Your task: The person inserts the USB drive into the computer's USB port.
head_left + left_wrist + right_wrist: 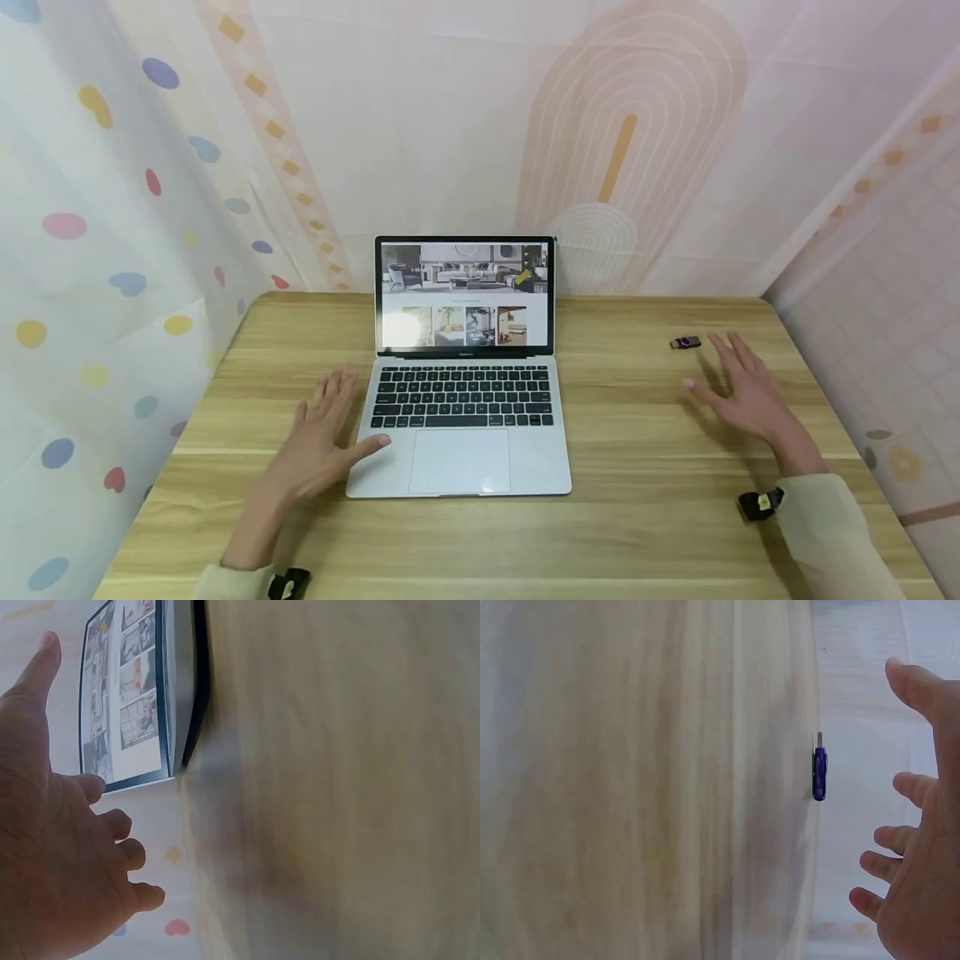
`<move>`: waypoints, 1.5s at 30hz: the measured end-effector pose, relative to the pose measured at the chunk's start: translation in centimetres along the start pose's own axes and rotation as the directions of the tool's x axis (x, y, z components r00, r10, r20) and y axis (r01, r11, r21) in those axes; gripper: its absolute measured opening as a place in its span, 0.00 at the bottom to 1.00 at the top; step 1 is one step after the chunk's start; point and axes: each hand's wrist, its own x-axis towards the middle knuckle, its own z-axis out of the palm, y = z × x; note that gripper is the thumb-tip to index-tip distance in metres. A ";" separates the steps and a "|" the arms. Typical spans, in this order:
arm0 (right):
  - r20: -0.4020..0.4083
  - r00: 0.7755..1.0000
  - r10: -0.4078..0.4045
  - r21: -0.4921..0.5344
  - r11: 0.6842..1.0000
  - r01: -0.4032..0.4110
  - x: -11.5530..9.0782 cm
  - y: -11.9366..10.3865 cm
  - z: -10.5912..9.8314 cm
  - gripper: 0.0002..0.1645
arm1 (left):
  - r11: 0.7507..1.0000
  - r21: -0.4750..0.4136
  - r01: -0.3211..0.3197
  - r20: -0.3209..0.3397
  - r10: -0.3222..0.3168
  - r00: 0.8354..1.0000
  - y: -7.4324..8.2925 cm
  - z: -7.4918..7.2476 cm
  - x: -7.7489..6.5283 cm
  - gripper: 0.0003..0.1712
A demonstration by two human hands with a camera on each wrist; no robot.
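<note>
The silver, black-keyed laptop (465, 392) is already standing open and lit, but the slim purple-and-dark USB stick (686, 342) is lying unheld on the wood-grain table (645, 533), the empty right hand (748, 400) hovering wide-fingered near it, the empty left hand (311, 446) likewise at the laptop's edge.

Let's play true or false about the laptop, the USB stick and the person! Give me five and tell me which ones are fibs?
1. The laptop is open. True.
2. The USB stick is plugged into the laptop. False: it lies on the table, apart from the laptop.
3. The right grip holds nothing. True.
4. The laptop's screen is dark. False: it shows pictures of rooms.
5. The left grip is nearer the laptop than the USB stick. True.
</note>
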 end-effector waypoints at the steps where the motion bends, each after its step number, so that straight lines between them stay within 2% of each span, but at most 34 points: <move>1: 0.002 1.000 -0.002 0.001 1.000 0.002 0.1 0.0 0.0 0.57 | 1.000 -0.008 -0.001 0.005 0.001 1.000 0.1 0.1 0.0 0.64; 13: 0.027 1.000 0.006 0.070 0.998 -0.008 1.6 0.5 0.2 0.55 | 1.000 -0.020 -0.010 0.051 0.011 0.999 1.3 1.0 0.4 0.68; 20: 0.006 1.000 -0.006 0.103 0.995 0.005 2.5 0.7 0.2 0.54 | 1.000 -0.016 0.004 0.122 -0.002 0.993 2.0 1.5 0.3 0.70; 29: -0.025 0.999 -0.029 0.128 0.991 0.032 3.4 1.8 0.2 0.51 | 0.997 0.071 0.015 0.165 -0.026 0.986 2.2 1.2 0.1 0.83; 34: -0.027 0.999 -0.029 0.135 0.990 0.033 3.9 2.4 0.3 0.49 | 0.997 0.079 0.007 0.168 -0.020 0.986 2.1 1.1 0.0 0.86; 39: -0.024 0.999 -0.037 0.124 0.992 0.039 4.5 2.7 0.6 0.45 | 0.998 0.057 0.012 0.172 -0.022 0.985 2.0 1.1 0.0 0.87; 45: -0.055 0.997 -0.054 0.108 0.992 0.060 5.0 2.2 0.9 0.33 | 0.999 0.040 0.025 0.180 -0.032 0.983 1.8 1.2 0.1 0.87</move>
